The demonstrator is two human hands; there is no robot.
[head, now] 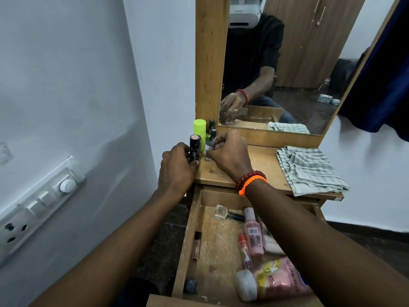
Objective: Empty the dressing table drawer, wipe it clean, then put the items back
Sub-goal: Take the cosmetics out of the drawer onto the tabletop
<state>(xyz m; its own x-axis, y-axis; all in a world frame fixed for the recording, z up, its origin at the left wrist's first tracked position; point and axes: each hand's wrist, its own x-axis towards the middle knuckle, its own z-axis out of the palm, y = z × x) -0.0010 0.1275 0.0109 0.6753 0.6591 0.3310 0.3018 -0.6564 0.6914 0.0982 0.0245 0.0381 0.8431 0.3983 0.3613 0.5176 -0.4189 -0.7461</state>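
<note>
Emptying stage. The left hand was wrapped round a black tube, standing it upright at the far-left corner of the tabletop. The right hand pinched a small dark bottle just beside it, with a green bottle and another dark bottle behind. The drawer stood open below, near the viewer, and held a clear polish bottle, a slim gloss tube, a pink bottle, a large pink jar and a dark round item (its kind could not be told). The glass polish bottles were judged light but breakable and smooth, best taken by the cap or round the body. The plastic pieces looked light and tolerant of a loose grip. The jar probably needed a full-hand hold. A striped cloth, soft and folded, lay at the tabletop's right end. The drawer floor showed pale scuffs and dust. A mirror rose behind the tabletop. A white wall with a switch panel stood to the left.
</note>
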